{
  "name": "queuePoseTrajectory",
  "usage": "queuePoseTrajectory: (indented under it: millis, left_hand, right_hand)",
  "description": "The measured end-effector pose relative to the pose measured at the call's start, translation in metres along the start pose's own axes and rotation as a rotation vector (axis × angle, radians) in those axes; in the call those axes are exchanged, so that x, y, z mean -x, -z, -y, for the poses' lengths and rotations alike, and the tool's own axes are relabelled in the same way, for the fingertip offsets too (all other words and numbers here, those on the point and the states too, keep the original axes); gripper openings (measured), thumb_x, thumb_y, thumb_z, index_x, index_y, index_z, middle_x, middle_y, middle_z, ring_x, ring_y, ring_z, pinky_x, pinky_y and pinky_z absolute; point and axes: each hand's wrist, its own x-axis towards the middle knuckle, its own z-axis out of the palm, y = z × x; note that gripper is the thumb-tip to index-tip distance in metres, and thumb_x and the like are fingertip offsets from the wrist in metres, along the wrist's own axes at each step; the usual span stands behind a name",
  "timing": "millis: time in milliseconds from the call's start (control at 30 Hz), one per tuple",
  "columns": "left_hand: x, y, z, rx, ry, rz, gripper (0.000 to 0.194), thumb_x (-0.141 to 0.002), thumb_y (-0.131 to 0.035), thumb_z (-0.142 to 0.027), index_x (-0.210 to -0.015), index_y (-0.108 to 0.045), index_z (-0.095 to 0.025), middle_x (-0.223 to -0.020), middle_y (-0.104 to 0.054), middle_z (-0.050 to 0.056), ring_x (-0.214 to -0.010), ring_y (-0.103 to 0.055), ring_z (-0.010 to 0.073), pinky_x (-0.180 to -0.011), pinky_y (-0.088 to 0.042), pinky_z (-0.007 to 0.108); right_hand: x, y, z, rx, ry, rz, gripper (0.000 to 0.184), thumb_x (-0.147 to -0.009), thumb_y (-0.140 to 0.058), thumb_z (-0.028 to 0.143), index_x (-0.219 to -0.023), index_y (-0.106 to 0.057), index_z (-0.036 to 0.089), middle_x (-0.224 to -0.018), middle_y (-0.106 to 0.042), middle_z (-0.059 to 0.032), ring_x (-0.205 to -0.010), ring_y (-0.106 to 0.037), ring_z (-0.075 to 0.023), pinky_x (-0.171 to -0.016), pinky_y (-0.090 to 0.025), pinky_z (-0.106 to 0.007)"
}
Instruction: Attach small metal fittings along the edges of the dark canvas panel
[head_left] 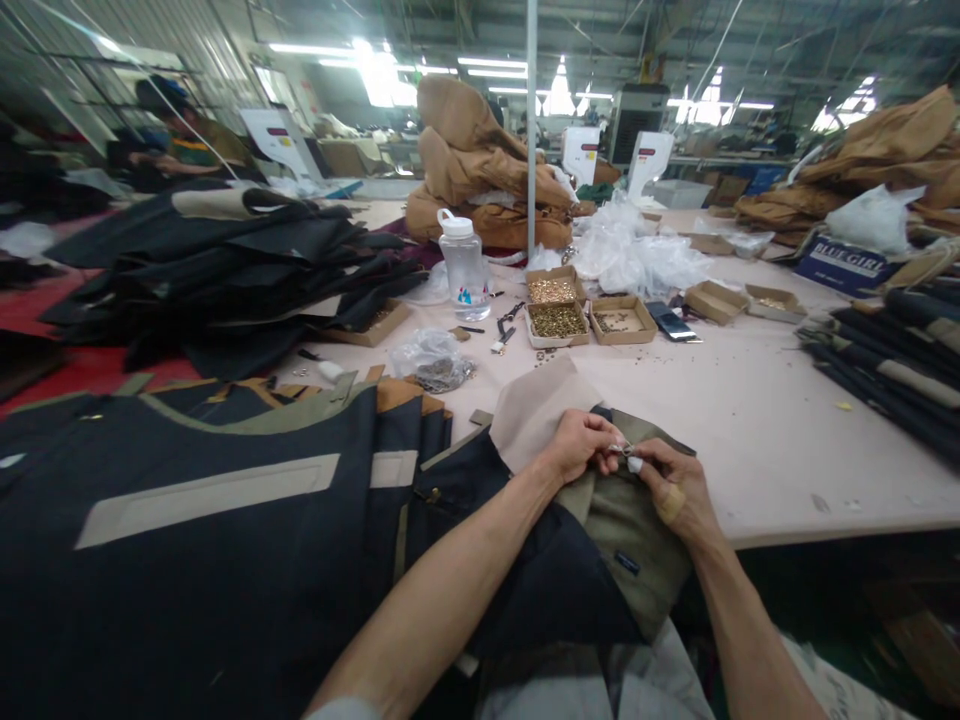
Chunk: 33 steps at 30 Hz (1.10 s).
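Close together over the table's front edge, my left hand (585, 444) and my right hand (675, 485) are both closed in a pinch on a small metal clasp (627, 451). Its exact shape is partly hidden by the fingertips. White tape covers a right fingertip, and a tan plaster is on that hand. Under the hands lies an olive and dark navy garment (637, 515), draped over the edge toward my lap, with a small dark label. A beige fabric piece (536, 410) sticks out beyond my left hand.
Dark navy garment pieces (247, 520) are layered at left, below a dark fabric pile (247, 260). Farther back stand a water bottle (465, 270), a box of small brass parts (559, 322), a bag of metal parts (439, 365) and a phone (670, 321). Folded garments (892, 360) lie right.
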Motion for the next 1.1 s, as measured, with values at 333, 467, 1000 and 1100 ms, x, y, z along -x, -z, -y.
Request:
queuePoseTrajectory:
  millis: [333, 467, 1000, 1100]
  left_hand:
    - [0.002, -0.006, 0.004, -0.289, 0.047, 0.037, 0.019, -0.073, -0.078, -0.023, -0.072, -0.066, -0.008, -0.052, -0.062, 0.004, -0.04, -0.059, 0.012, -0.038, -0.047, 0.017]
    - [0.003, -0.008, 0.004, -0.375, 0.032, 0.047, 0.012, -0.076, -0.072, -0.019, -0.072, -0.066, -0.009, -0.053, -0.063, 0.004, -0.042, -0.061, 0.0131, -0.04, -0.049, 0.018]
    - [0.001, -0.028, 0.006, -0.898, 0.024, -0.101, 0.012, -0.068, -0.062, -0.018, -0.064, -0.071, -0.012, -0.051, -0.061, 0.004, -0.048, -0.06, 0.014, -0.046, -0.042, 0.019]
    - [0.001, -0.029, 0.007, -0.927, -0.013, -0.145, 0.01, -0.067, -0.064, -0.017, -0.064, -0.072, -0.011, -0.052, -0.062, 0.005, -0.051, -0.06, 0.0139, -0.047, -0.04, 0.018]
  right_hand:
    - [0.008, 0.001, 0.003, -0.182, -0.136, -0.16, 0.038, -0.084, -0.073, 0.042, -0.113, -0.067, 0.018, -0.095, -0.073, -0.0078, -0.08, -0.068, -0.0209, -0.071, -0.054, -0.031]
    - [0.013, 0.004, 0.013, 0.017, -0.223, -0.178, 0.033, -0.084, -0.072, 0.046, -0.099, -0.074, 0.016, -0.073, -0.069, -0.0047, -0.059, -0.06, -0.0167, -0.053, -0.047, -0.026]
    - [0.042, 0.014, 0.003, 0.092, -0.199, -0.188, 0.028, -0.082, -0.071, 0.037, -0.101, -0.073, 0.016, -0.075, -0.068, -0.0043, -0.062, -0.063, -0.0178, -0.055, -0.05, -0.027]
    - [0.046, 0.016, 0.004, 0.2, -0.165, -0.227, 0.026, -0.083, -0.07, 0.036, -0.1, -0.073, 0.016, -0.073, -0.068, -0.0035, -0.06, -0.062, -0.0174, -0.056, -0.05, -0.027]
